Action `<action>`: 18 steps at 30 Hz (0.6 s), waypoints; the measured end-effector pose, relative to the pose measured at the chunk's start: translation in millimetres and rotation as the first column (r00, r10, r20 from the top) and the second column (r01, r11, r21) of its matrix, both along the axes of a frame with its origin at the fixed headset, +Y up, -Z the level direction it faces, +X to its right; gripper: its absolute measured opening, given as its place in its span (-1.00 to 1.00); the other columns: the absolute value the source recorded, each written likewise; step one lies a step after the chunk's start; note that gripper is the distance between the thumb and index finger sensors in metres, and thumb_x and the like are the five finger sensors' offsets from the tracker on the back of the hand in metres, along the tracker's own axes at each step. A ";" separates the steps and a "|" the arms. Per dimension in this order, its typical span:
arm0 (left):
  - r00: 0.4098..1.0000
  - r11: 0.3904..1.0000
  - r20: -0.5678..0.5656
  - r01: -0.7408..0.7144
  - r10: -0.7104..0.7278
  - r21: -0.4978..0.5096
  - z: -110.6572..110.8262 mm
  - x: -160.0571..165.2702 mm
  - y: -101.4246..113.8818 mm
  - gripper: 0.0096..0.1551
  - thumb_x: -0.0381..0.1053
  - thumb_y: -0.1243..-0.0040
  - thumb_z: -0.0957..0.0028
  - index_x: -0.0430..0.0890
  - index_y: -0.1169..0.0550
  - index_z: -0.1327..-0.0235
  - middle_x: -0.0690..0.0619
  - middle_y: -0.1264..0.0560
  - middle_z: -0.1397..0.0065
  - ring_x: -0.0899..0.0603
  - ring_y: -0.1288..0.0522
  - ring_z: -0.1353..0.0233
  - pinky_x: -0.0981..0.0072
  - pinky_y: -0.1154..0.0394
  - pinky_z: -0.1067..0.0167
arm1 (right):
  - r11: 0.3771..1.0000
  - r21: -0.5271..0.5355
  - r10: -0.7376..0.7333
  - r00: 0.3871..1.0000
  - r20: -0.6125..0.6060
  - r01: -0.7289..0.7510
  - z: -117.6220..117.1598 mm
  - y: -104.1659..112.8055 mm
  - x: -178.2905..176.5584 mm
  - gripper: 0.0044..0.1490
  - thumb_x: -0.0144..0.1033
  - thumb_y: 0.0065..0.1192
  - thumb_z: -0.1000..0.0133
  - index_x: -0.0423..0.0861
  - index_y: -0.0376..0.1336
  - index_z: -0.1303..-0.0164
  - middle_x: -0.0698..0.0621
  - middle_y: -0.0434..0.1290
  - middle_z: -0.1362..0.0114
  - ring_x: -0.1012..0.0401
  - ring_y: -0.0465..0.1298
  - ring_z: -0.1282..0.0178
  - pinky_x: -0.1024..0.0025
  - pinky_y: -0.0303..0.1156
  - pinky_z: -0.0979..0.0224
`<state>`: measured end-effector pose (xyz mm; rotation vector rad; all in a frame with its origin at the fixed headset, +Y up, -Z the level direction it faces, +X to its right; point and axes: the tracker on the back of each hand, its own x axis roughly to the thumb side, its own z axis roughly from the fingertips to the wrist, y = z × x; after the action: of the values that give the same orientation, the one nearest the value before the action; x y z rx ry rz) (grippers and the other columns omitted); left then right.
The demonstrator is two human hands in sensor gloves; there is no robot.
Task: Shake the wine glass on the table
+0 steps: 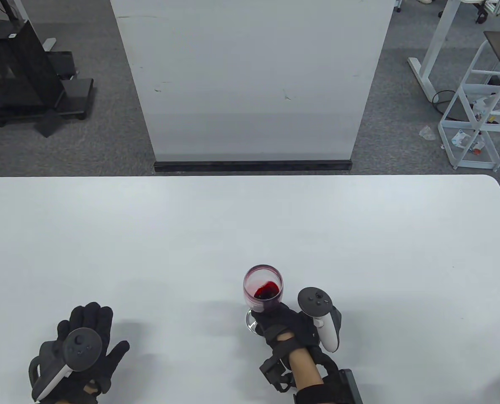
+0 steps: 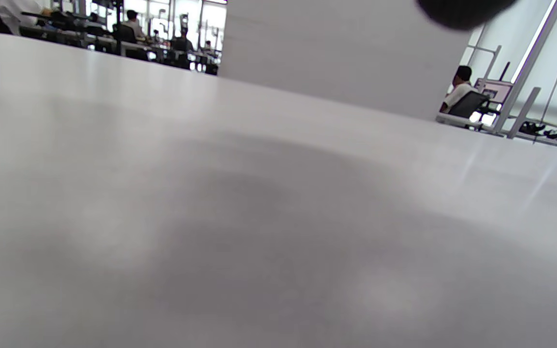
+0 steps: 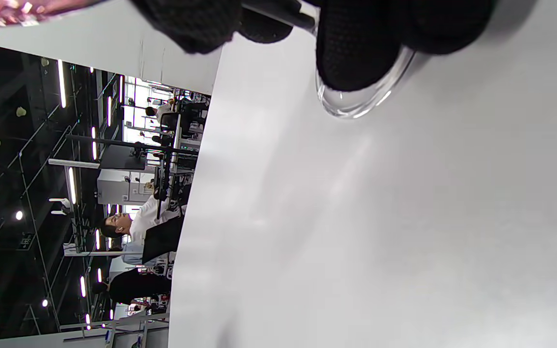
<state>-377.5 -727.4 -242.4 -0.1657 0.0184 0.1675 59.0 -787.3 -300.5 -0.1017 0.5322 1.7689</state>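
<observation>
Right hand on wine glass at 6 o'clock of table; left hand idle at 7 o'clock.

Table view: clear stemmed wine glass with red wine in the bowl (image 1: 263, 290) stands near the front edge of the flat white table (image 1: 250, 227), at 6 o'clock; black-gloved right hand (image 1: 285, 326) sits at the glass's 4 o'clock, fingers wrapped round the stem under the bowl; black-gloved left hand (image 1: 86, 343) lies palm-down at 7 o'clock, fingers spread wide, well apart from the glass; white upright panel (image 1: 252, 80) stands beyond the table at 12 o'clock. Left wrist view: only bare table surface (image 2: 259, 217) and a dark blurred blob at the top edge; finger state cannot be told here. Right wrist view: camera on its side; gloved fingers (image 3: 356, 48) close over the glass's round clear foot (image 3: 360, 104), which rests on the table.
</observation>
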 end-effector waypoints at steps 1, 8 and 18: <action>1.000 1.000 0.001 0.000 0.000 -0.001 0.0 0.1 -0.2 -0.04 0.45 0.15 0.05 0.15 0.18 -0.49 0.10 0.34 -0.66 -0.15 0.43 -0.63 -0.01 0.48 -0.48 | 1.000 -0.001 0.010 1.000 -0.012 -0.010 -0.9 1.6 0.5 -0.28 -0.07 0.21 -0.17 -0.04 0.06 -0.49 -0.09 0.01 -0.67 0.04 0.43 -0.24 0.11 0.44 -0.16; 1.000 1.000 0.001 -0.001 0.001 -0.005 0.2 0.1 -0.2 -0.04 0.45 0.15 0.05 0.15 0.18 -0.49 0.11 0.34 -0.66 -0.15 0.43 -0.63 -0.01 0.49 -0.48 | 1.000 0.000 -0.003 1.000 0.008 0.003 -0.3 -1.1 4.2 -0.27 -0.07 0.19 -0.17 -0.02 0.05 -0.50 -0.08 0.00 -0.67 0.06 0.42 -0.26 0.12 0.43 -0.18; 1.000 1.000 0.001 -0.009 0.009 0.001 0.9 -0.7 0.8 -0.04 0.44 0.14 0.05 0.15 0.18 -0.49 0.11 0.34 -0.66 -0.15 0.43 -0.63 0.00 0.49 -0.48 | 1.000 -0.007 -0.005 1.000 -0.019 0.005 -1.1 0.8 2.1 -0.27 -0.09 0.22 -0.16 -0.05 0.07 -0.49 -0.09 0.02 -0.67 0.03 0.43 -0.25 0.10 0.43 -0.17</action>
<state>-378.1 -726.5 -241.5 -0.1652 0.0164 0.1759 61.1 -786.4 -301.6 -0.0881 0.5518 1.7651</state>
